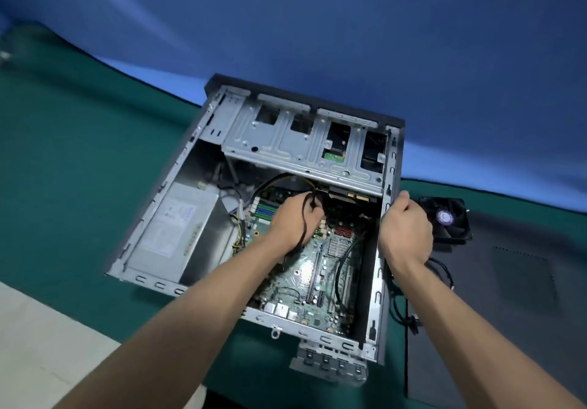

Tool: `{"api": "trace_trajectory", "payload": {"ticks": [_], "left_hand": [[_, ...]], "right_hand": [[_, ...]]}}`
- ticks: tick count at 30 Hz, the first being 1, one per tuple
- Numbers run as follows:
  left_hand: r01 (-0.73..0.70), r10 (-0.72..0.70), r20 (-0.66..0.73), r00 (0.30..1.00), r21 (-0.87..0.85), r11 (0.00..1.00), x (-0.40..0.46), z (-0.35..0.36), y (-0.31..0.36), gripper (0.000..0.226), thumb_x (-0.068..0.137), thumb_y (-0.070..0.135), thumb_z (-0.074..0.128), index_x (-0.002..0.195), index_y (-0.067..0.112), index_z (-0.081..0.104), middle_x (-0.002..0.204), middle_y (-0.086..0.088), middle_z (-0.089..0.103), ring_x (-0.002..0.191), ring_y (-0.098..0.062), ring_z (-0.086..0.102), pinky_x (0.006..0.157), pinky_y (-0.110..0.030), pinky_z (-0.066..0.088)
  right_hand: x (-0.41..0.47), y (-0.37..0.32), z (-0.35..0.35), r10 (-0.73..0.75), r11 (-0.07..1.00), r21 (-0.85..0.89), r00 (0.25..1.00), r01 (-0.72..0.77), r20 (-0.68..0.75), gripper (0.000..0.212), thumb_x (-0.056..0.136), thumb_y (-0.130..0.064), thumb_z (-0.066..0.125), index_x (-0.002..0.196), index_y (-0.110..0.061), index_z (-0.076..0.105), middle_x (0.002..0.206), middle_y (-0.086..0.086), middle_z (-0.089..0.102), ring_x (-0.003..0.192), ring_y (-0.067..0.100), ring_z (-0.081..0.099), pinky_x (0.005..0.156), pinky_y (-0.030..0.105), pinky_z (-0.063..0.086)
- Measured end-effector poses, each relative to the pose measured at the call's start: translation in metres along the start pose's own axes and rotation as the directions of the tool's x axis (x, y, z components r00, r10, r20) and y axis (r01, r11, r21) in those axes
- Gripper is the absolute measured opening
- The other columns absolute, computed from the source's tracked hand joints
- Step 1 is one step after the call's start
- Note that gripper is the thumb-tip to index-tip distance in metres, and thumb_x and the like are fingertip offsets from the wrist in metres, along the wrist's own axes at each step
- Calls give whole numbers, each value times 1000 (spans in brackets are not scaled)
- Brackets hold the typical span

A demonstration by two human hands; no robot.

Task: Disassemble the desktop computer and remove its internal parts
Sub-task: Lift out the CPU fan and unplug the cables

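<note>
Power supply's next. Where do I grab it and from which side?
Judging by its pose, grip the power supply across its long side faces, coming from above through the open case top. It lies flat against the left wall; its cables look attached.

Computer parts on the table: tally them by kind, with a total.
Open computer case: 1
Motherboard: 1
Power supply: 1
Loose fan: 1
Dark side panel: 1
Total: 5

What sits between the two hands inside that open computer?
In the head view, the green motherboard with black cables lies between the left hand and the right hand, which grips the case wall.
</note>
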State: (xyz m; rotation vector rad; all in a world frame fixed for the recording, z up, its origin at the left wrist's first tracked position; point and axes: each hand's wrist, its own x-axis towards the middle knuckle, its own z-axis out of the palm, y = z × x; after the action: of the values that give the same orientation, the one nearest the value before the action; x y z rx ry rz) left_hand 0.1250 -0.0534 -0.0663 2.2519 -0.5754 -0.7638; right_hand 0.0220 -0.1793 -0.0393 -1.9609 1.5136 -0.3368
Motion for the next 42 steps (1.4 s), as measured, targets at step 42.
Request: {"api": "trace_trajectory", "payload": {"ticks": [42], "left_hand": [[210,-393,-67,917,-757,619,14,-256,-39,21,93,16,47,74,7,53,44,-2,53,28,-10,26,32,-10,16]], "right_hand": [[-99,-243,-7,-435,840,524,751,140,497,28,95,-23,56,69,-12,62,56,3,58,50,18,60,47,26,46]]}}
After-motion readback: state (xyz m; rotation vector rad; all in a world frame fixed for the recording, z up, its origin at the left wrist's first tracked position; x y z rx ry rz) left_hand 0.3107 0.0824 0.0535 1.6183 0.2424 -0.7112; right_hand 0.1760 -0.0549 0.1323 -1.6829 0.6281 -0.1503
